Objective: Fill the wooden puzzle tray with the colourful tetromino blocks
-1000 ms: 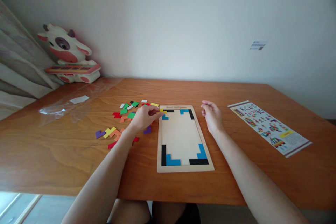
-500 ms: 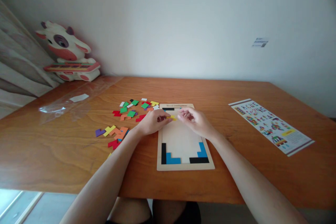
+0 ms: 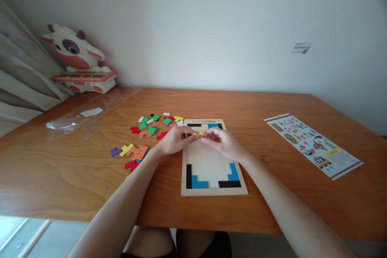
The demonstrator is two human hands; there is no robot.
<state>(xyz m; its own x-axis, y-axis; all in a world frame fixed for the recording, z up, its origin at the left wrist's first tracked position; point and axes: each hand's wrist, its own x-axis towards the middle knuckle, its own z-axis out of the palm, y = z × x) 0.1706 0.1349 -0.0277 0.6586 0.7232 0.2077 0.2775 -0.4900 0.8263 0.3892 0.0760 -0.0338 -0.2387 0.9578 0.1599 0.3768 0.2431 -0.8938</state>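
A small yellow piece [image 3: 198, 134] is pinched between the fingertips of my left hand [image 3: 179, 139] and my right hand [image 3: 220, 141], over the upper part of a pale wooden puzzle board [image 3: 184, 169]. Black and blue pieces lie along the board's corners: a blue piece [image 3: 199, 184] at the lower left, a black piece [image 3: 229, 184] and another blue piece [image 3: 233, 172] at the lower right. My hands partly hide the board's upper end.
Several loose coloured pieces, such as a green piece [image 3: 151, 130] and a yellow one [image 3: 126, 150], lie left of the board. A printed sheet [image 3: 314, 145] is at the right. A clear plastic bag [image 3: 69, 121] and a cow toy [image 3: 77, 58] stand at the left on the wooden table [image 3: 290, 209].
My right hand has moved left and its fingertips now meet the yellow piece. My left hand has stayed nearly in place, still holding it.
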